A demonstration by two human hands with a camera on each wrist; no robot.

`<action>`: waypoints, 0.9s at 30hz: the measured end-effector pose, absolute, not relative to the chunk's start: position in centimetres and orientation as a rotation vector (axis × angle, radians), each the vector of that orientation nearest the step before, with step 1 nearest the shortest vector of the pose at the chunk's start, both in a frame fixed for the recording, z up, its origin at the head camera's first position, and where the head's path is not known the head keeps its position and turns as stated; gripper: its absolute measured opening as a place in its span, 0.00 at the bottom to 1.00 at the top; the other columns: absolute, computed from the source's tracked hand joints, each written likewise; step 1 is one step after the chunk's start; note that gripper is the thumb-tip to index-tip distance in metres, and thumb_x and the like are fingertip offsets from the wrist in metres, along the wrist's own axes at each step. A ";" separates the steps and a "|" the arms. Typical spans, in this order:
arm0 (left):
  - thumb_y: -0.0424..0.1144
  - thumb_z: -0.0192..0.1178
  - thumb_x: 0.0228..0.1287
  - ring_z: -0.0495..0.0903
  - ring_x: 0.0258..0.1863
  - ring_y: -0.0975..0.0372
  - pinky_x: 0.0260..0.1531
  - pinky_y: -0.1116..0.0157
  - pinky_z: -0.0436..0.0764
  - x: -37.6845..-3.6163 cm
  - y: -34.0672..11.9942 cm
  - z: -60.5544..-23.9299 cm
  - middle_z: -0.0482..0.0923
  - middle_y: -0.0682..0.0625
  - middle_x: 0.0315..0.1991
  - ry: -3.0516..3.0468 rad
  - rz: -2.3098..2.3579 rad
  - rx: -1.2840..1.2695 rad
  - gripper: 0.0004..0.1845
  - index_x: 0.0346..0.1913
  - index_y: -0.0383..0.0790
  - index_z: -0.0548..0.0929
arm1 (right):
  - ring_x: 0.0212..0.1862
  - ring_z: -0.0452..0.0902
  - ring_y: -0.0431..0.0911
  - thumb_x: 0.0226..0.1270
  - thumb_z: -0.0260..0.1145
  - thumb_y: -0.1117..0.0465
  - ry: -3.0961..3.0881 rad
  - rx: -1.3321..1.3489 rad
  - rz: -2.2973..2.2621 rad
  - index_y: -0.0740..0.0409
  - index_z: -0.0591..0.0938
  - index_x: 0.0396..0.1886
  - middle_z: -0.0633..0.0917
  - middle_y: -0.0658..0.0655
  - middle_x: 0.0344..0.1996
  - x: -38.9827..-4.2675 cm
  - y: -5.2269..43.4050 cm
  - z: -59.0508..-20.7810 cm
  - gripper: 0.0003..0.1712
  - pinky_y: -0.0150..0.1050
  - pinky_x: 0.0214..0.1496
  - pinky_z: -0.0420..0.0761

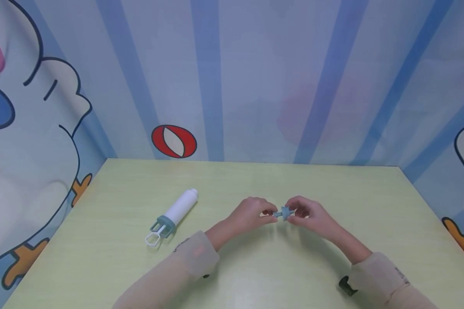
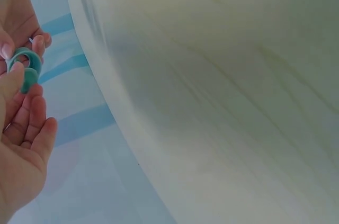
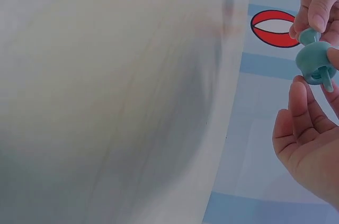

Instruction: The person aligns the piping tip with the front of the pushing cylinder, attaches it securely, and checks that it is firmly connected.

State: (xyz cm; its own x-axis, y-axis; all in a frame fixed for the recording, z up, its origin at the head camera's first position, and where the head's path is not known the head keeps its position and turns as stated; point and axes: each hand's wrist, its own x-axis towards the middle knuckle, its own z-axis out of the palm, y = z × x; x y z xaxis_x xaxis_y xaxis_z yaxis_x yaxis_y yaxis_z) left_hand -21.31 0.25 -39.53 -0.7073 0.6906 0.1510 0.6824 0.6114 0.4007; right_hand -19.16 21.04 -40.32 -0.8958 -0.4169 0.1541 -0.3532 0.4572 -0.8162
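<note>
Over the table my left hand [image 1: 252, 213] and right hand [image 1: 312, 219] meet at a small teal part [image 1: 285, 213]. It has a round, hollow cup-like body [image 3: 313, 57], a thin stem poking out of its open side and a small rounded knob [image 3: 308, 36] opposite. My left fingers and thumb pinch the knob end. The right ones pinch the cup-like body, partly covering it. In the left wrist view, the teal part [image 2: 33, 64] shows as a ring with a smaller round end. A white syringe-like plunger tube [image 1: 181, 207] with a teal collar lies left of both hands.
The pale yellow-green table [image 1: 247, 180] runs back to a blue striped wall covering [image 1: 247, 86]. Printed cartoon figures flank it on both sides. The tube's white loop handle [image 1: 153, 239] points toward the front left. A black piece [image 1: 347, 286] hangs at the right sleeve.
</note>
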 end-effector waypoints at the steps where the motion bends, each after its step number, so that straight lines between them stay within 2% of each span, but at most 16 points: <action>1: 0.46 0.60 0.56 0.76 0.30 0.71 0.32 0.78 0.71 -21.2 0.3 -39.5 0.82 0.56 0.33 2.802 0.697 1.185 0.12 0.41 0.46 0.83 | 0.30 0.71 0.36 0.56 0.63 0.65 2.619 -0.698 -1.447 0.64 0.75 0.43 0.80 0.59 0.35 -19.1 21.0 -40.4 0.14 0.31 0.32 0.74; 9: 0.46 0.60 0.56 0.78 0.33 0.70 0.33 0.78 0.72 -20.8 0.5 -39.5 0.83 0.56 0.35 2.786 0.816 1.112 0.13 0.43 0.45 0.83 | 0.34 0.76 0.35 0.57 0.62 0.65 2.533 -0.709 -1.530 0.67 0.74 0.43 0.79 0.62 0.37 -18.9 20.5 -40.5 0.14 0.30 0.36 0.76; 14: 0.44 0.60 0.56 0.79 0.35 0.70 0.36 0.78 0.73 -20.6 0.6 -39.5 0.83 0.55 0.37 2.770 0.900 1.122 0.13 0.44 0.45 0.83 | 0.35 0.77 0.36 0.58 0.61 0.66 2.461 -0.705 -1.611 0.68 0.73 0.43 0.78 0.54 0.35 -18.9 20.3 -40.7 0.14 0.30 0.37 0.77; 19: 0.40 0.58 0.58 0.80 0.36 0.68 0.38 0.75 0.75 -20.4 0.6 -39.6 0.83 0.54 0.37 2.744 0.981 1.157 0.12 0.45 0.45 0.83 | 0.31 0.76 0.36 0.58 0.61 0.67 2.431 -0.695 -1.647 0.69 0.72 0.42 0.77 0.47 0.33 -19.0 20.4 -40.9 0.14 0.31 0.34 0.76; 27: 0.39 0.58 0.58 0.80 0.34 0.67 0.39 0.71 0.77 -20.3 0.7 -40.0 0.83 0.53 0.36 2.723 1.099 1.139 0.10 0.42 0.43 0.82 | 0.30 0.74 0.37 0.59 0.60 0.67 2.395 -0.711 -1.668 0.67 0.71 0.42 0.76 0.45 0.32 -18.9 20.5 -40.9 0.13 0.32 0.34 0.76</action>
